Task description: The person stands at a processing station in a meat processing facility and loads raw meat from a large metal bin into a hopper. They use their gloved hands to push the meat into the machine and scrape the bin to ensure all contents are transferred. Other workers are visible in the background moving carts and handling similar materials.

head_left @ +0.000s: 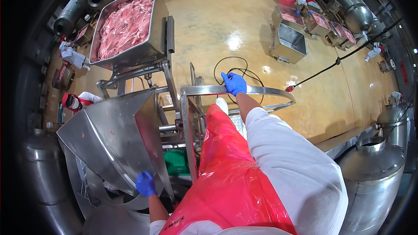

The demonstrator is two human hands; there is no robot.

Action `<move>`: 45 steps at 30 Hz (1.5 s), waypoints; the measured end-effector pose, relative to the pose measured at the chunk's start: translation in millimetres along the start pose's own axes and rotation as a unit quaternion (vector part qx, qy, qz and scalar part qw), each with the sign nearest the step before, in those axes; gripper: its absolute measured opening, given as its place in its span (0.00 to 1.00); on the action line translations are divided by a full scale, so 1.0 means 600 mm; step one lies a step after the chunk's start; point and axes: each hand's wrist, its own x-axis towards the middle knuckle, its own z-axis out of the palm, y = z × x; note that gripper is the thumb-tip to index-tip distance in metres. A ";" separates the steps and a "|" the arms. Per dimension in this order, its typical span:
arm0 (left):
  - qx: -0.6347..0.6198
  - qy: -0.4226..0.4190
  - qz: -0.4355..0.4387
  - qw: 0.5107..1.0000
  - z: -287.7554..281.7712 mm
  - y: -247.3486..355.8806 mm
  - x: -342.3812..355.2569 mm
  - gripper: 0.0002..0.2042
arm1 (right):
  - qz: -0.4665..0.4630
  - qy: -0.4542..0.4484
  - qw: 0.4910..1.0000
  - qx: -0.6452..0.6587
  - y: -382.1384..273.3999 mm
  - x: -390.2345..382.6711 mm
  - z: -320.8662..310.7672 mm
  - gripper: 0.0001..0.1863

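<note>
My right hand (234, 82), in a blue glove, is closed over the top rail (265, 90) of a metal guard frame. My left hand (146, 183), also gloved blue, is curled low beside the large stainless-steel hopper (109, 135); whether its fingers grip anything is hidden. A red plastic apron (226, 182) covers my front, and a white shoe (221, 103) shows below the rail. Beyond the hopper, a big steel bin (157, 26) of sliced pink meat (124, 28) sits raised on a lifting frame (165, 72).
A black cable (230, 61) lies looped on the floor. A hose (337, 61) with a red end hangs at right. Steel bins (289, 56) and co-workers (76, 56) are farther off. A green crate (176, 161) is under the frame; a steel tank (370, 191) stands at lower right.
</note>
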 end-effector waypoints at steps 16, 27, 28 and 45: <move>0.009 0.008 0.008 1.000 0.067 0.083 0.065 0.13 | -0.004 0.013 1.000 -0.010 0.023 0.131 0.036 0.33; 0.010 0.006 0.001 1.000 -0.007 0.123 0.111 0.12 | -0.102 0.050 0.992 0.061 0.056 0.211 0.033 0.36; 0.019 -0.003 -0.009 1.000 -0.024 0.119 0.106 0.12 | -0.076 0.007 0.996 0.039 0.021 0.191 0.016 0.36; -0.004 -0.046 -0.063 0.997 -0.030 0.110 0.088 0.13 | -0.123 -0.071 0.976 0.166 0.082 0.215 0.014 0.35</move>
